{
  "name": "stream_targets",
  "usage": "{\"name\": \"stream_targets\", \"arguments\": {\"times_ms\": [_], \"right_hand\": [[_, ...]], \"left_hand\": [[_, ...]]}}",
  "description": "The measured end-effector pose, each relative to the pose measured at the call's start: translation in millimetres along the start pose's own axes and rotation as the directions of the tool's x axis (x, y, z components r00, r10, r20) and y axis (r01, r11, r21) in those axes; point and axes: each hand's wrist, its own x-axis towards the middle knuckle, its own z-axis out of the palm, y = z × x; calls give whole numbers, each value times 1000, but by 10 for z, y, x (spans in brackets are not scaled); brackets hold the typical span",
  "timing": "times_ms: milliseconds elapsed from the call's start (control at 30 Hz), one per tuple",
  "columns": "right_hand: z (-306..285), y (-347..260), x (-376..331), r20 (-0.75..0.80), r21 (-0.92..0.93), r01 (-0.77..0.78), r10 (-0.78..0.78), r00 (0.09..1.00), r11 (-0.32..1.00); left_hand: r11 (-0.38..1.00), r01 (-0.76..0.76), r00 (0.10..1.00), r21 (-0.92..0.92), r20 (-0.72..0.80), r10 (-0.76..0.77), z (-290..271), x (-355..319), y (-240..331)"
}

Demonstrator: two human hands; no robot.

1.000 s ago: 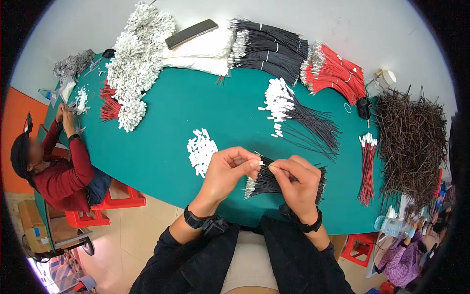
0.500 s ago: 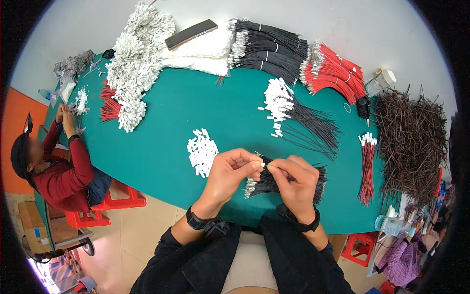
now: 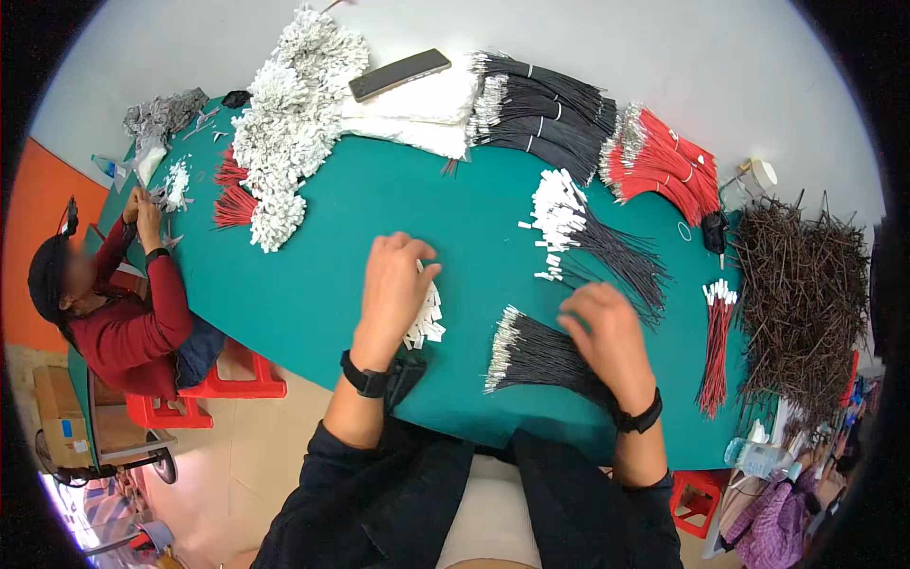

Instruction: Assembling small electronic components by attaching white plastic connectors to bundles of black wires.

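Note:
My left hand point(image 3: 393, 289) hovers over a pile of small white connector housings point(image 3: 428, 321), fingers curved and apart, hiding most of the pile. My right hand point(image 3: 611, 337) is above the right part of a bundle of black wires point(image 3: 540, 353), thumb and fingers apart. Silvery terminals tip the wires' left ends. Farther back, another bunch of black wires point(image 3: 621, 251) carries white housings point(image 3: 559, 213) on its ends. Some of its loose strands run close to my right fingertips.
Tied black wire bundles point(image 3: 550, 104), red bundles point(image 3: 664, 166), a phone point(image 3: 400, 74) on white bags and a white heap point(image 3: 294, 114) line the far side. Red wires point(image 3: 716, 356) and a brown tangled stack point(image 3: 801, 294) lie right. A co-worker point(image 3: 123, 322) sits left.
My hands were together at a white housing and a wire. They have parted: the left moved left to the housing pile, the right moved right over the wires. The view has shifted slightly.

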Motion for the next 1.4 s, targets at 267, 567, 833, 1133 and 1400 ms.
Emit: {"name": "stream_targets", "arguments": {"times_ms": [267, 567, 833, 1133, 1400], "right_hand": [[254, -204, -206, 266, 196, -137, 82, 961, 971], [239, -218, -261, 207, 264, -187, 134, 969, 946], [189, -292, -245, 138, 331, -213, 176, 975, 919], [167, -355, -252, 151, 500, -290, 247, 957, 816], [-97, -523, -99, 38, 699, -328, 424, 905, 636]], "left_hand": [[1000, -15, 992, 13, 123, 14, 34, -69, -25], [1000, -19, 989, 8, 150, 18, 101, -112, -50], [1000, -10, 985, 5, 174, 9, 56, -160, -53], [952, 85, 994, -293, 96, -59, -114, -127, 215], [-317, 505, 853, -803, 521, 42, 149, -283, 548]]}}
